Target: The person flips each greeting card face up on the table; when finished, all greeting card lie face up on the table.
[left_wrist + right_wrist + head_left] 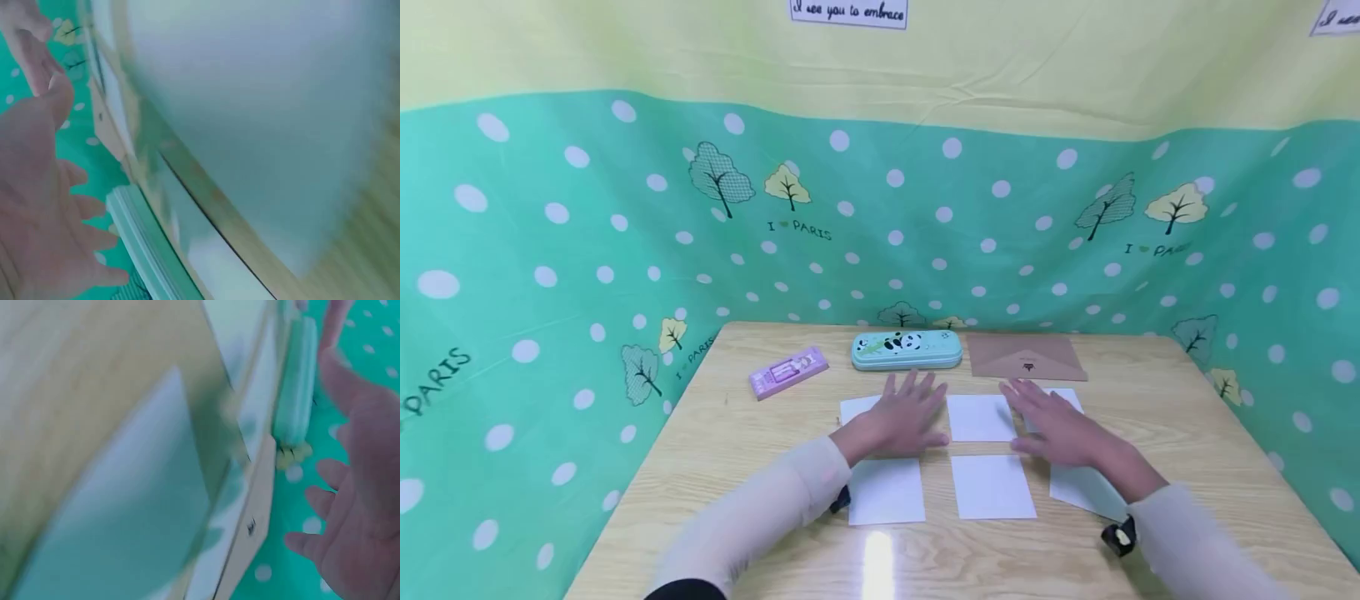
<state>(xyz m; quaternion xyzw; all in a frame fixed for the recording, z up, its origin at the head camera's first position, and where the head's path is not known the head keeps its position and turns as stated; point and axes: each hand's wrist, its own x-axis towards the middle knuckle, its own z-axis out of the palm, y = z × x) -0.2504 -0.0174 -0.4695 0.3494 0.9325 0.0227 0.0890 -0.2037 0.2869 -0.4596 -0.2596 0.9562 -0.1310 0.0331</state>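
Note:
Several white paper squares lie in two rows on the table. My left hand [904, 417], fingers spread and straight, is over the back-left square [854, 408] and hides most of it. Fingers apart, my right hand [1058, 427] overlaps the back-right square [1067, 398] and reaches beside the back-middle square [980, 418]. Both wrist views show the palms with nothing in them: the left hand [47, 206] and the right hand [365, 512]. Nearer me lie the front-left square [887, 493], the front-middle square [994, 488] and the slightly turned front-right square [1086, 490].
Behind the squares stands a turquoise pencil case [907, 352] with pandas on its lid. Right of it lies a brown envelope [1026, 355], and to its left a purple box [788, 372]. A dotted green curtain [917, 225] closes off the wooden table's [760, 467] back and sides.

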